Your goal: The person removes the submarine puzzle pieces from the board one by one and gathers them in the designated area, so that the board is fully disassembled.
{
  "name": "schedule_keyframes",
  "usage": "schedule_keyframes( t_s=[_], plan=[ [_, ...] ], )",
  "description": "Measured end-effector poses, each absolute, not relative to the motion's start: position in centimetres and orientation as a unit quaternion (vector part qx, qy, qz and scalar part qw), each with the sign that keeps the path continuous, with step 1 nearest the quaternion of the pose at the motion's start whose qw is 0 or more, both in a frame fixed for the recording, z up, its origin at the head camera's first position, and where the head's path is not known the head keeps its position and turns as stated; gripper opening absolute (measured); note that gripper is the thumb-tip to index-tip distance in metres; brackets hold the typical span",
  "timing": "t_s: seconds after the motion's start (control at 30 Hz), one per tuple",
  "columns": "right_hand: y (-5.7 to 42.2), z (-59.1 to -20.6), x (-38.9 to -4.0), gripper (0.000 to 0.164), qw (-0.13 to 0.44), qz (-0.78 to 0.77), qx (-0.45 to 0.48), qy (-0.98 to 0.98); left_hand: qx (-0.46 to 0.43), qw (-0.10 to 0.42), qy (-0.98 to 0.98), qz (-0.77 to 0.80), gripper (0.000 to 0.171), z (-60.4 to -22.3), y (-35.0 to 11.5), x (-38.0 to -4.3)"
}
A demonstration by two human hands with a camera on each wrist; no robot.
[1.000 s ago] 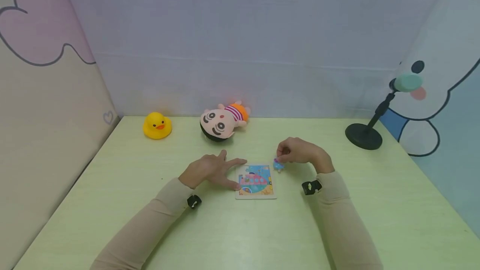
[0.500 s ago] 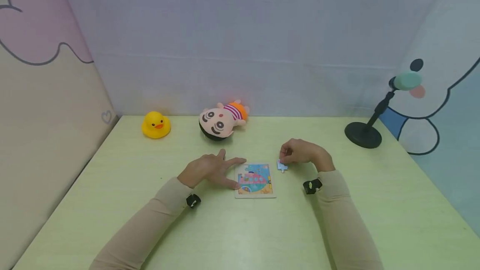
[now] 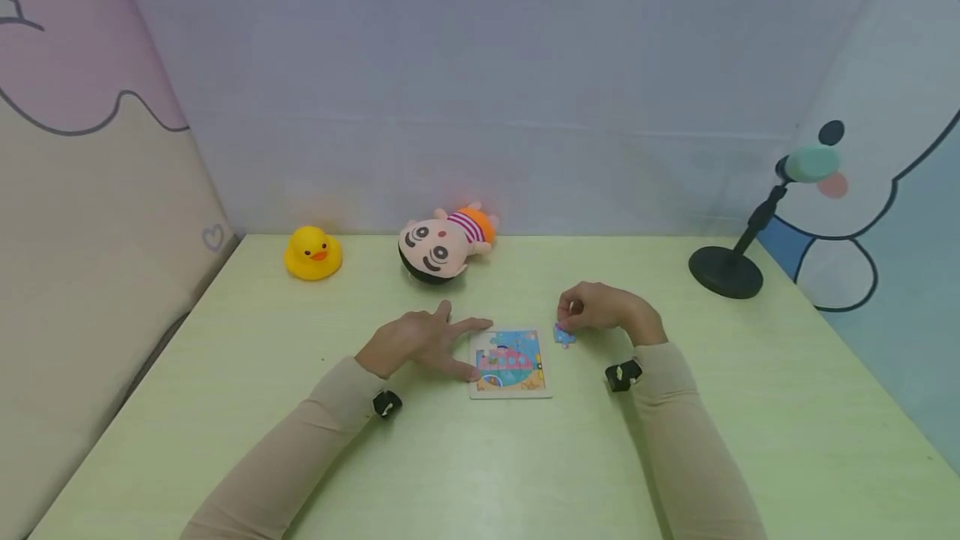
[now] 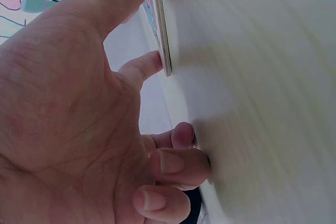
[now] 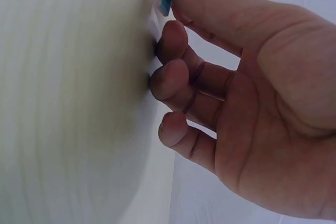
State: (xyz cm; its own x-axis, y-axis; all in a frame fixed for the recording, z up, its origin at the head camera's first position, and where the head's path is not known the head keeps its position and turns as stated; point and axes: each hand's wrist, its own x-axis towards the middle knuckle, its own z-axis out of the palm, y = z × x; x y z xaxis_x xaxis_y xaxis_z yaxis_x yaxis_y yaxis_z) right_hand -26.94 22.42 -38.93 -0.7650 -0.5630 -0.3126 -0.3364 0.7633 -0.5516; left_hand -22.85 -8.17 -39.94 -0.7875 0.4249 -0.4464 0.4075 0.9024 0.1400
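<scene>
A small square jigsaw puzzle point(image 3: 512, 395) in a pale frame lies flat on the table in the head view, showing a pink and blue sea picture. A bare gap shows at its upper left. My left hand point(image 3: 423, 342) is spread beside it, thumb and index finger touching its left side. The left wrist view catches the puzzle board point(image 4: 162, 30) edge-on against those two fingers. Just right of the puzzle, my right hand point(image 3: 600, 305) pinches a blue jigsaw piece point(image 3: 564, 337) with a pink patch. Its other fingers curl near the tabletop in the right wrist view.
At the back of the table sit a yellow rubber duck point(image 3: 312, 254) and a doll point(image 3: 446, 244) lying on its side. A black stand point(image 3: 726, 272) with a green head is at the back right. Walls border the table's back and sides.
The right hand has shifted the jigsaw piece slightly right, away from the puzzle, and turned it between the fingers. The left hand has stayed at the puzzle's left side.
</scene>
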Motion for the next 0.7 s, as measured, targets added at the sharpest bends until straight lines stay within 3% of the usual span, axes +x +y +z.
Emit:
schedule_keyframes(
  t_s=[0.7],
  plan=[
    [22.59,-38.72,-26.97,0.01,0.239,-0.241,-0.25,0.907,0.227,0.24,0.944,0.019,0.086,-39.87,-8.16,-22.92]
  ],
)
